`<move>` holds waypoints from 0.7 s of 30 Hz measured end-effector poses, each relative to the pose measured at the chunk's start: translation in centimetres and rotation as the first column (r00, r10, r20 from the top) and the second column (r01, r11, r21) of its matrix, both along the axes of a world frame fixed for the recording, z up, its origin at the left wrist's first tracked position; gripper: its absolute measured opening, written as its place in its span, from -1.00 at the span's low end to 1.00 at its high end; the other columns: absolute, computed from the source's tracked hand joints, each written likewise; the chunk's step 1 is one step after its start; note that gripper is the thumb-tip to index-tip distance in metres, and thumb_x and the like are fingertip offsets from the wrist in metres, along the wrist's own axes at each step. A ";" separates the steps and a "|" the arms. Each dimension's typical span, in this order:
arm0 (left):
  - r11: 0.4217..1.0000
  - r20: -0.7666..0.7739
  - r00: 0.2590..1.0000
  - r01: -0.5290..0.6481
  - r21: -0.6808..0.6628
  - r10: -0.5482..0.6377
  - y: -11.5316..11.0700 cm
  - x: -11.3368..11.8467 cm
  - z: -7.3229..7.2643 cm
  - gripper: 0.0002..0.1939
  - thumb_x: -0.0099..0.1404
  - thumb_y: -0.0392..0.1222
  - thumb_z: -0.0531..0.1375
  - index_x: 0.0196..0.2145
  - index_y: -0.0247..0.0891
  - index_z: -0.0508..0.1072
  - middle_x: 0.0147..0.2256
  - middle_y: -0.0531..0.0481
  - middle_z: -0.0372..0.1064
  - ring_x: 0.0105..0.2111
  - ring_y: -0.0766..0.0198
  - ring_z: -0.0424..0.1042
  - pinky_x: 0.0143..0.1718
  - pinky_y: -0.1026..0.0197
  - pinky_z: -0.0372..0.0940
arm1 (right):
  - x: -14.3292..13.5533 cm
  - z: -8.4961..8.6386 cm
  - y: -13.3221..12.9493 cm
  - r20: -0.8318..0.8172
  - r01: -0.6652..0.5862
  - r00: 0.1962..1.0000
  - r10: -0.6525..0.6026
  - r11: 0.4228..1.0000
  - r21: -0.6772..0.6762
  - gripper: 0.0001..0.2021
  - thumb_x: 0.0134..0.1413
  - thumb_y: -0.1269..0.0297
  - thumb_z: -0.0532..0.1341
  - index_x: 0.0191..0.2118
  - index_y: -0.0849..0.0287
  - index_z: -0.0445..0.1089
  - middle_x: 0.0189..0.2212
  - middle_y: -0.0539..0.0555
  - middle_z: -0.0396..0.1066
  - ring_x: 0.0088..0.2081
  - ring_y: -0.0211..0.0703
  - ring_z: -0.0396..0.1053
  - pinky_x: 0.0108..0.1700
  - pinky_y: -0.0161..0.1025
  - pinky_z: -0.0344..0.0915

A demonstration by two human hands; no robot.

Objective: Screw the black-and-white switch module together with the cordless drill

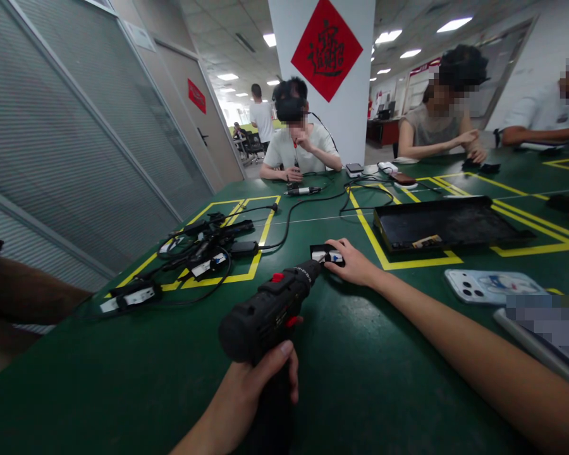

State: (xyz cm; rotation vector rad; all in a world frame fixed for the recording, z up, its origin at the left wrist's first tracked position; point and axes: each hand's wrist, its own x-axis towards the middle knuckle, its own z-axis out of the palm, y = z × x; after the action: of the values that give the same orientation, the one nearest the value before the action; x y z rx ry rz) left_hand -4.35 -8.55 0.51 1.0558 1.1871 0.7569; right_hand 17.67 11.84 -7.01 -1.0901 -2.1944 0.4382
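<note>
My left hand [260, 388] is wrapped round the grip of a black cordless drill [270, 309] with red buttons. The drill points away from me, and its chuck end reaches a small black case with a white inner part [327, 254]. Whether the bit touches the case is too small to tell. My right hand [353, 262] grips that case from its right side, holding it down on the green table [360, 379]. The fingers cover the right part of the case.
At the left lies a tangled pile of black cables and small cases [213, 246] inside yellow tape. To the right are a black tray [450, 221], a phone [495, 285] and a grey-edged device [545, 341]. Several people sit around the table; a black-and-silver tool [303, 191] lies opposite.
</note>
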 end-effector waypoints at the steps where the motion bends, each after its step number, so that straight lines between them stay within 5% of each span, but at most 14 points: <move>1: 1.000 -0.001 1.000 -0.002 -0.002 0.002 0.0 0.0 0.0 -0.59 0.26 0.06 0.06 -0.55 -0.33 0.36 -0.55 -0.03 0.32 -0.53 0.24 0.34 -0.43 0.16 0.24 | 0.0 0.0 0.0 -0.001 0.000 1.000 0.000 1.000 0.003 -0.45 0.08 0.07 0.15 0.18 0.07 0.06 -0.04 0.16 0.13 -0.09 -0.04 0.28 0.00 -0.06 0.22; 7: 0.999 0.042 0.998 -0.040 -0.005 0.040 0.0 0.1 -0.3 -0.68 0.25 0.03 0.09 -0.25 -0.30 0.37 -0.51 0.03 0.30 -0.54 0.24 0.36 -0.45 0.16 0.25 | 0.1 -0.2 0.1 -0.007 -0.006 1.000 0.006 1.000 0.010 -0.46 0.08 0.05 0.14 0.16 0.07 0.08 -0.04 0.16 0.14 -0.09 -0.04 0.27 0.01 -0.07 0.21; 11: 0.999 0.054 0.997 -0.048 -0.002 0.048 -0.1 0.1 -0.2 -0.57 0.26 0.03 0.08 -0.01 -0.27 0.24 -0.51 0.05 0.31 -0.54 0.22 0.36 -0.46 0.15 0.25 | 0.2 -0.2 0.3 -0.003 -0.007 1.000 0.007 1.000 0.004 -0.46 0.08 0.05 0.14 0.16 0.07 0.08 -0.04 0.16 0.14 -0.09 -0.05 0.27 0.00 -0.08 0.22; 21: 1.000 0.031 0.999 -0.020 0.005 0.020 0.0 -0.1 0.0 -0.58 0.26 0.05 0.07 -0.03 -0.27 0.26 -0.50 0.02 0.32 -0.53 0.21 0.37 -0.45 0.14 0.25 | 0.1 -0.2 0.2 -0.005 -0.009 1.000 0.009 1.000 0.018 -0.46 0.09 0.05 0.14 0.16 0.09 0.08 -0.04 0.17 0.14 -0.09 -0.05 0.27 0.00 -0.07 0.22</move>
State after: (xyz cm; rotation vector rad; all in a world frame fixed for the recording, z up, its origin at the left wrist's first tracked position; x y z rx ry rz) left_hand -4.41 -8.50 0.53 1.0343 1.1717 0.7894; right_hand 17.79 12.02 -7.23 -1.0694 -2.1954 0.4242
